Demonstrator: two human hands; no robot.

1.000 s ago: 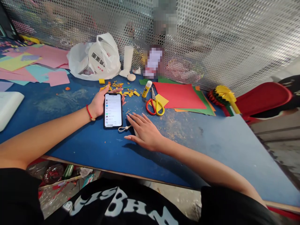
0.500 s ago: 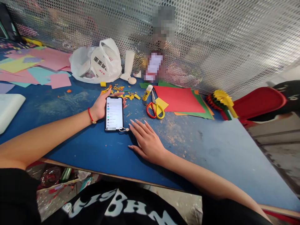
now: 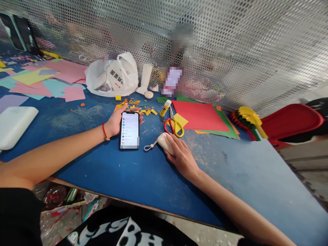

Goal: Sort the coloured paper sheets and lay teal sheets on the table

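- The blue surface carried everything at the front of the scene. It was worn and scuffed, and its near edge ran close to the person's body, so anything pushed that way could have dropped off.
- A perforated metal screen stood along the far side. Items leaning near it could have tipped against it.
- The red paper sheet lay over a green paper sheet, right beside the scissors. A careless sweep of the right arm could have shifted the stack.
- The white plastic bag sat slumped at the back, well apart from both hands.
- The left hand was narrowly curled, with its fingers reaching around the phone. The phone's screen faced up, so a loose hold could have let it slip onto the surface.
- The right hand was cupped over the white oval object, which sat on the surface just beside the scissors. Its rounded shape could have let it roll if pressed unevenly, and its short looped cord could have caught on the phone.
- The yellow and orange paper scraps lay just beyond the phone, and a quick movement could have scattered them.
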